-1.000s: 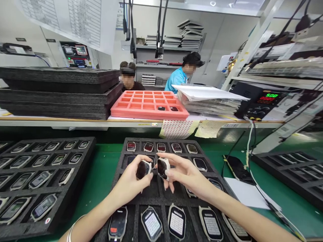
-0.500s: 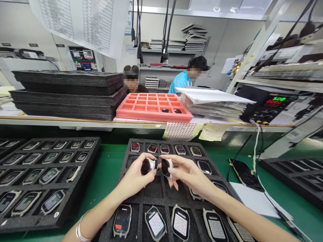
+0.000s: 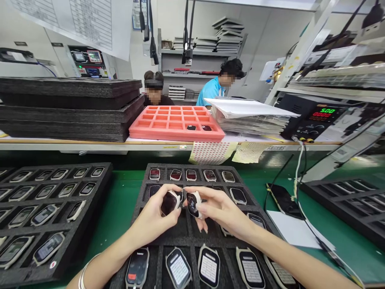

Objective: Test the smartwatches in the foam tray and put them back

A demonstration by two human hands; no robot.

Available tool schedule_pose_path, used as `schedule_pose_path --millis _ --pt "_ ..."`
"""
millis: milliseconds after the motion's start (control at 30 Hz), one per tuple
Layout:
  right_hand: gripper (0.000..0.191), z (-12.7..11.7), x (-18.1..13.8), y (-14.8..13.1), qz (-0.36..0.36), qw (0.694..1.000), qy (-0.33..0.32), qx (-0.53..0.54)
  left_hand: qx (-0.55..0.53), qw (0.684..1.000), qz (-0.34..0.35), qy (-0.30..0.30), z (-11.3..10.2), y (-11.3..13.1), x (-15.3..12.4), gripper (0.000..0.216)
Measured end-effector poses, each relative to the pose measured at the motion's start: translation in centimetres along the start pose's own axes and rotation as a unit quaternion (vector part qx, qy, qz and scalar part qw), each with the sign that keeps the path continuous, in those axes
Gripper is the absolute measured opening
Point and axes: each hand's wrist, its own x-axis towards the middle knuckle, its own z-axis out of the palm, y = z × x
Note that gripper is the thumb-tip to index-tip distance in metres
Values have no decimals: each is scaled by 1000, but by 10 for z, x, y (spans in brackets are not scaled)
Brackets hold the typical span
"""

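My left hand (image 3: 158, 206) is closed around a smartwatch case (image 3: 170, 202) with a dark screen and a pale frame. Close beside it, my right hand (image 3: 218, 206) grips a second smartwatch case (image 3: 193, 204), whose dark screen shows faint light marks. Both watch cases have no straps and are held tilted above the middle of a black foam tray (image 3: 192, 237). More watch cases lie in the tray's compartments. In the near row, one watch (image 3: 208, 265) shows a light grid on its screen, and another watch (image 3: 137, 267) has a red patch on its display.
A second black foam tray (image 3: 67, 257) of watches lies at left, another tray (image 3: 345, 204) at right. On the shelf stand stacked foam trays (image 3: 63, 128), a pink tray (image 3: 177, 135), papers (image 3: 252, 108) and a power supply (image 3: 306, 116). A phone (image 3: 284, 200) and cables lie right. Two people are behind.
Light marks now show on the screen of the right-hand watch, which was plain dark before. Both hands keep their holds; the whole view has shifted slightly.
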Motion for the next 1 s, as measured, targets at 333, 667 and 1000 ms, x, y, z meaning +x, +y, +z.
schedule_pose_path --millis 333,667,1000 --pt "46 1 -2 0 19 1000 2 16 26 999 7 -33 0 1 -5 31" --pt "42 3 -5 -4 3 1000 1 7 38 999 11 -23 -2 2 -5 33" --pt "39 2 -5 -6 12 1000 -2 -3 44 999 15 -3 -1 0 -7 32"
